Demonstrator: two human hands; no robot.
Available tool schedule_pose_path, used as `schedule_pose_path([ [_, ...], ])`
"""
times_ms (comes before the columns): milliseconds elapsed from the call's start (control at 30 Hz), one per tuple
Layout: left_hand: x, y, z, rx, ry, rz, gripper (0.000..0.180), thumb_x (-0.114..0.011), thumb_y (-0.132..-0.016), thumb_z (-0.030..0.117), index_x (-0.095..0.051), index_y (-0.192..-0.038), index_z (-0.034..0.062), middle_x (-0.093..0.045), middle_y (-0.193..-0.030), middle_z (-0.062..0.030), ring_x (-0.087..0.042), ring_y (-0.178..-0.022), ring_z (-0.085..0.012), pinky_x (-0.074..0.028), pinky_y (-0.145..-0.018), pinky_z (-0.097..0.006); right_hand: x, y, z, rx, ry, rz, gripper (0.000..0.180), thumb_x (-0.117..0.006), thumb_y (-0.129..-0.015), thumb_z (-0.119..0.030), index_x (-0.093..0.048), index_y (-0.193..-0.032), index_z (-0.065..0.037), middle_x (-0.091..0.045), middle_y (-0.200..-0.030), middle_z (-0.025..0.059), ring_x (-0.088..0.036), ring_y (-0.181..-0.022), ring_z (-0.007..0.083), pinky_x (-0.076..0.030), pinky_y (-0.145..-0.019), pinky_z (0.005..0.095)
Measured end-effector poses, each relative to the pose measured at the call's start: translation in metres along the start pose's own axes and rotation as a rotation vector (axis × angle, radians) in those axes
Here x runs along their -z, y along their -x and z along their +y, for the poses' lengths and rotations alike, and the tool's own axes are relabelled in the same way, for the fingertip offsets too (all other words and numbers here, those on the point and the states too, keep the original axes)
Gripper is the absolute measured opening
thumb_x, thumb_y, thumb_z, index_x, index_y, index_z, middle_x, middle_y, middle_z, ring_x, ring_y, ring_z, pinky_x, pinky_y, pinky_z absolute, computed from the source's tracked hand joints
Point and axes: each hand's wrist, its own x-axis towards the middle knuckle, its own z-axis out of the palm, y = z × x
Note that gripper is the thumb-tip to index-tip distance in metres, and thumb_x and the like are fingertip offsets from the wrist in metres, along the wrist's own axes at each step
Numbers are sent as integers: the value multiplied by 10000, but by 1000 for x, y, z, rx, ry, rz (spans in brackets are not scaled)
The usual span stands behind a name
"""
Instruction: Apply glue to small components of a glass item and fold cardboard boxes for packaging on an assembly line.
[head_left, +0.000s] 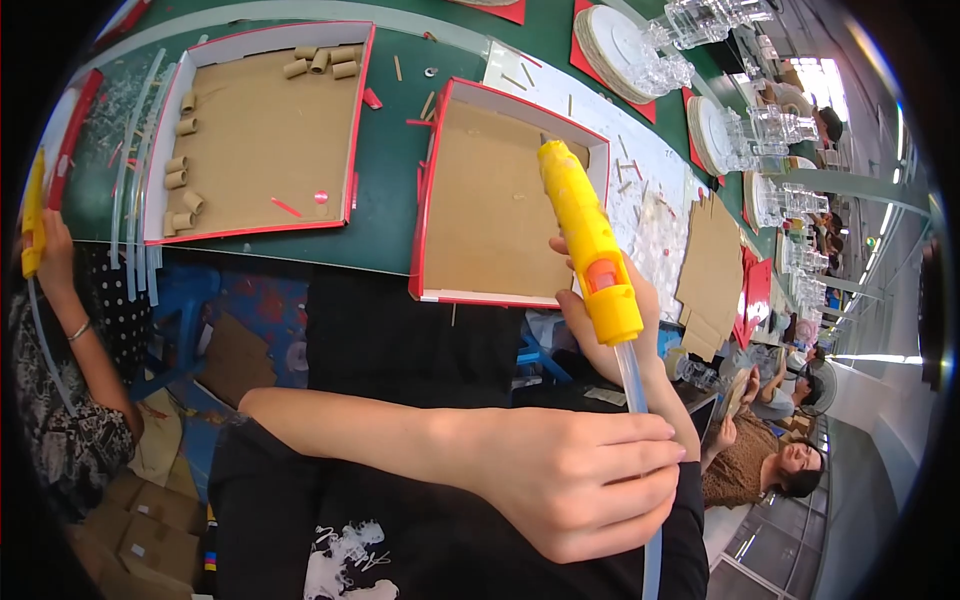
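Note:
My right hand [645,315] is closed around a yellow glue gun [575,205], its nozzle pointing away from me over a red-edged cardboard tray [480,215]. A long translucent glue stick [629,370] sticks out of the gun's rear end. Farther back along that stick, my left hand [590,480] grips it, fingers curled around; the forearm crosses in front of me from the left. The tray below the nozzle shows a bare brown bottom. To its left lies a second red-edged tray [260,150] with several short cardboard tubes [319,62] along its edges.
Clear glue sticks [130,170] lie beside the left tray. At far left a person's hand [57,255] holds another yellow glue gun [33,225]. Small strips litter a white sheet [650,190]; cardboard pieces [712,270] lie right of it. Round discs [610,50] carry clear plastic parts.

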Motion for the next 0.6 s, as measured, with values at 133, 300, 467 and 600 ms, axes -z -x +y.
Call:
schedule_pose_path([
  [133, -5, -1, 6, 75, -2, 33, 137, -613, -790, 71, -630, -874, -36, -649, -941, -156, -664, -907, -278, -557, -842, -405, -1, -3, 0, 148, 70, -48, 426, -697, -766, -19, -551, -1166, -14, -627, -969, 100, -629, -865, 190, -492, -761, 299],
  [300, 12, 9, -11, 177, -83, 195, 141, -665, -811, 102, -664, -944, 52, -664, -991, -109, -656, -905, -261, -549, -769, -357, 5, 18, 8, -269, -246, -67, 304, -647, -832, -17, -564, -1124, -14, -638, -927, 55, -615, -886, 118, -484, -776, 263],
  [467, 79, 69, -40, 569, -495, 184, 246, -558, -798, -78, -580, -1039, -31, -633, -979, -148, -629, -855, -261, -501, -753, -310, 19, 41, 29, -347, -686, -225, 318, -599, -866, -35, -494, -1165, -15, -593, -857, 41, -602, -851, 146, -491, -790, 300],
  [600, 100, 99, -64, 841, -517, 269, 246, -556, -856, -14, -589, -1100, -9, -625, -1028, -128, -597, -783, -190, -487, -707, -285, 6, 48, 36, -432, -779, -280, 343, -603, -865, -53, -486, -1185, -12, -584, -816, 41, -594, -793, 132, -491, -744, 278],
])
